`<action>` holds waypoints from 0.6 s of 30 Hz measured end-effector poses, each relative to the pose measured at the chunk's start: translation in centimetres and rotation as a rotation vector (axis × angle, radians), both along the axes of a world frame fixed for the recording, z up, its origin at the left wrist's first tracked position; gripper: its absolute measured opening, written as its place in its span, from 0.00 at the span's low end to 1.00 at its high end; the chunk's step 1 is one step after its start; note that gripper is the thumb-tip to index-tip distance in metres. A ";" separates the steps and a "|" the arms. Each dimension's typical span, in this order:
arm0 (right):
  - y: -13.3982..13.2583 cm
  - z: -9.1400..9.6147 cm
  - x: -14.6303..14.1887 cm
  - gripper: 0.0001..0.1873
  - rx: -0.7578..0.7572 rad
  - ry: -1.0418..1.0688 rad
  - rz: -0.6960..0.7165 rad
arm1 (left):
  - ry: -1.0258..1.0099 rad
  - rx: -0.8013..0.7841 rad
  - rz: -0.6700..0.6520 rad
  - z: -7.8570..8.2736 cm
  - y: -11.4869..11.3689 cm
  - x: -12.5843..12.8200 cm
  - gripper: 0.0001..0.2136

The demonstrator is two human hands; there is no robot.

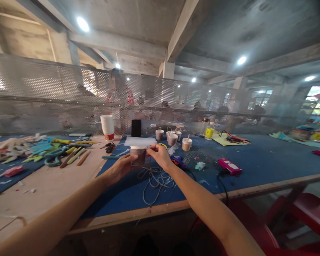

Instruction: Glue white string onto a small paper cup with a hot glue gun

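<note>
A small brown paper cup (138,156) with a white rim is held above the blue table mat (256,156). My left hand (120,168) wraps its fingers around the cup's left side and bottom. My right hand (159,153) pinches at the cup's right rim; what is between the fingertips is too small to make out. A loose tangle of grey string (156,179) lies on the mat just below both hands.
Small string-handled cups (172,137) stand behind, beside a stack of white cups (107,126), a black phone (136,128) and a white sheet (140,141). Scissors (53,156) and coloured sticks lie left. A pink tool (229,166) lies right. People sit beyond a mesh screen (42,96).
</note>
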State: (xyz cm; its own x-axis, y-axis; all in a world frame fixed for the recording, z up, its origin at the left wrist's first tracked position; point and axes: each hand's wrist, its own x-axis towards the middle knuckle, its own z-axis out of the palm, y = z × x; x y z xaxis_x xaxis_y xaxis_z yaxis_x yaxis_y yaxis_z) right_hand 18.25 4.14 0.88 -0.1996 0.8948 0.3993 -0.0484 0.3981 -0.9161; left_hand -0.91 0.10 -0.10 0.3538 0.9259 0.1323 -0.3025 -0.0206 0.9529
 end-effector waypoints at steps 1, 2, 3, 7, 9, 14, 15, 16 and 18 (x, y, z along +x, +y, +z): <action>0.0 -0.1 -0.1 0.05 0.002 -0.008 -0.001 | -0.008 -0.009 0.004 0.0 -0.1 0.1 0.20; -0.1 -0.1 -0.1 0.05 0.005 -0.016 0.000 | -0.013 -0.016 0.009 0.0 -0.1 0.2 0.19; -0.1 -0.2 -0.2 0.04 0.011 -0.024 0.001 | -0.013 -0.019 0.013 0.0 -0.2 0.3 0.19; -0.1 -0.5 -0.4 0.05 0.048 -0.053 0.000 | 0.037 -0.010 0.036 0.0 -0.4 0.8 0.23; 0.0 -0.6 -0.5 0.05 0.061 -0.066 -0.001 | 0.073 -0.006 0.069 0.1 -0.5 1.0 0.25; -0.2 -0.6 -0.7 0.05 0.051 -0.070 0.023 | 0.101 0.003 0.076 0.1 -0.7 1.0 0.19; -0.3 -0.5 -0.7 0.05 0.045 -0.065 0.031 | 0.101 0.002 0.069 0.1 -0.6 0.9 0.19; -0.3 -0.5 -0.6 0.04 0.038 -0.059 0.037 | 0.098 -0.001 0.063 0.1 -0.6 0.9 0.20; -0.4 -0.5 -0.6 0.04 0.026 -0.044 0.046 | 0.090 -0.006 0.054 0.0 -0.6 0.8 0.21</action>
State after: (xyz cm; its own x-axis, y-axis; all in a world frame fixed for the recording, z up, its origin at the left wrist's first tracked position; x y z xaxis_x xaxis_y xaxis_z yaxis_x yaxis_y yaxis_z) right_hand 17.66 3.72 0.37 -0.2580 0.8737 0.4124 -0.0266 0.4203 -0.9070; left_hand -0.07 -0.50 -0.06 0.3133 0.9448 0.0961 -0.2138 -0.0284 0.9765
